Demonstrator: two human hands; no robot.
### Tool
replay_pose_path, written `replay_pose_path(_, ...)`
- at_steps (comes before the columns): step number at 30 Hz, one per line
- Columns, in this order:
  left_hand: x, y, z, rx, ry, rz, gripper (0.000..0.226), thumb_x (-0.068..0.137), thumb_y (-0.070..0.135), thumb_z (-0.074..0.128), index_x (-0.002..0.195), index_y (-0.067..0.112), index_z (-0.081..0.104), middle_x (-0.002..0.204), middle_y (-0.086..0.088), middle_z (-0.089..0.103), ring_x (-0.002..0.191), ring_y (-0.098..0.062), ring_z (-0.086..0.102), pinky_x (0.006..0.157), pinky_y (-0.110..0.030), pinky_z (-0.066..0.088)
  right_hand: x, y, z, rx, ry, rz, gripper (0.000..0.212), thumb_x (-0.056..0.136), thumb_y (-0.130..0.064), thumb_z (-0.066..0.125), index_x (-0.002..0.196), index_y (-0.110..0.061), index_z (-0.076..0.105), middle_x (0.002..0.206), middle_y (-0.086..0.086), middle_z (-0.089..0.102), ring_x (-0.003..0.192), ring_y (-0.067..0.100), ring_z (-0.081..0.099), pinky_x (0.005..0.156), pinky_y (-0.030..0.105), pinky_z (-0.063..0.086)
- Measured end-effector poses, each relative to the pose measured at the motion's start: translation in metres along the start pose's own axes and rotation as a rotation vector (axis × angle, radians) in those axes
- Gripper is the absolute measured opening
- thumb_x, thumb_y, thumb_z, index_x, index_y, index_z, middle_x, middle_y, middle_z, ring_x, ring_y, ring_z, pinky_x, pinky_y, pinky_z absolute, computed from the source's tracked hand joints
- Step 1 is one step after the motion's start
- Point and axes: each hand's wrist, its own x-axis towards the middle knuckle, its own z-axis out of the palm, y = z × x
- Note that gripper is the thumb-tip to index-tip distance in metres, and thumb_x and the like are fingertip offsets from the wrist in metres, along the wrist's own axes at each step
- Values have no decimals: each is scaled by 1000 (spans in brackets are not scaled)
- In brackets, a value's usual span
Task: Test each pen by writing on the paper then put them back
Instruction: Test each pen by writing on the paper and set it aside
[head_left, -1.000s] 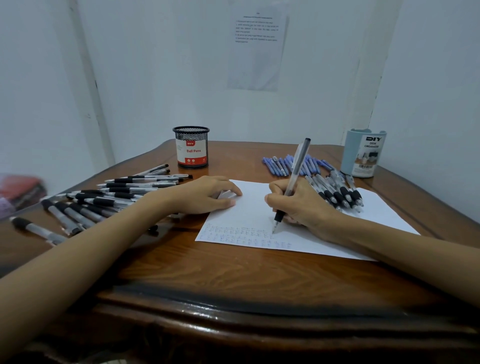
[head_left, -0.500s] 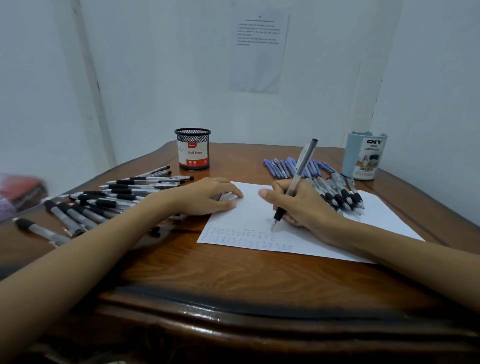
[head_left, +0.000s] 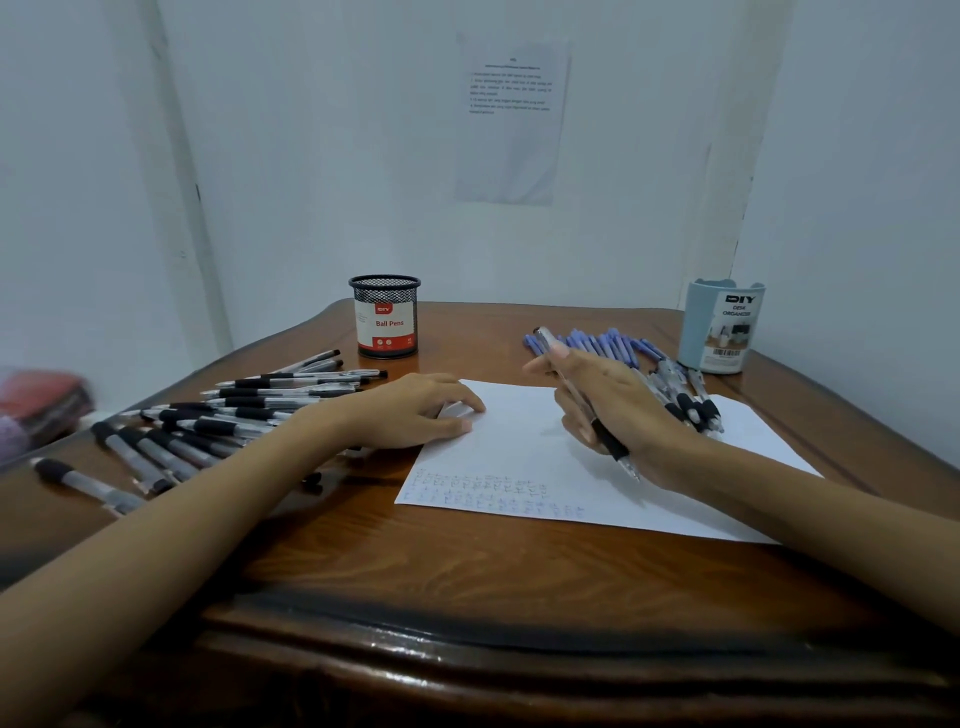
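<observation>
A pen (head_left: 609, 442) is gripped in the right hand (head_left: 618, 410) and held slanted over the paper (head_left: 509, 452), its tip seemingly clear of the sheet. The paper's left corner is held down by the left hand (head_left: 415, 410), whose fingers are loosely curved and grasp nothing. Black pens (head_left: 234, 410) are spread on the bench (head_left: 467, 571) at the left. Blue pens (head_left: 602, 343) lie near the organizer (head_left: 722, 327), and a mesh cup (head_left: 384, 317) stands behind.

Brown wooden counter (head_left: 467, 571): white paper sheet (head_left: 519, 447) beneath left hand (head_left: 415, 410), right hand (head_left: 618, 410); black-grip pens (head_left: 234, 415) left of them; blue pens (head_left: 602, 343) beyond right.
</observation>
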Motion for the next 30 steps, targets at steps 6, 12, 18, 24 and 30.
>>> replay_pose_path(6, 0, -1, 0, 2, 4, -1, 34, 97, 30, 42, 130, 25, 47, 118, 9, 45, 86, -1, 44, 73, -6, 34, -2, 3, 0, -69, -20, 33, 29, 96, -30, 44, 96, -12, 65, 44, 1, 33, 35, 8, 27, 36, 16, 25)
replay_pose_path(12, 2, -3, 0, 19, 40, 5, 33, 96, 30, 44, 129, 26, 49, 116, 9, 48, 88, -2, 45, 74, -7, 35, 17, 1, -16, -295, 1, 140, 20, 95, -23, 51, 104, -11, 65, 46, -3, 44, 37, 5, 36, 38, 14, 30)
replay_pose_path(18, 15, 4, 0, 74, 98, 6, 34, 95, 34, 45, 129, 30, 48, 127, 8, 47, 99, -4, 43, 86, -17, 36, 36, -2, -66, -879, 261, 52, 35, 91, -19, 55, 124, -10, 59, 120, 10, 62, 101, 22, 57, 80, 27, 41)
replay_pose_path(24, 25, 21, 4, 94, 25, 25, 36, 96, 36, 42, 131, 30, 46, 136, 6, 43, 121, -11, 42, 104, -31, 36, 38, 13, -93, -1111, 318, 178, 34, 85, -14, 57, 113, 5, 62, 109, 22, 65, 99, 33, 61, 79, 37, 49)
replay_pose_path(30, 19, 19, 3, 83, 59, 22, 37, 96, 37, 42, 132, 29, 46, 134, 7, 44, 113, -9, 44, 97, -26, 38, 36, 11, -89, -1165, 284, 146, 30, 85, -14, 56, 113, -5, 61, 114, 14, 64, 94, 28, 59, 69, 30, 44)
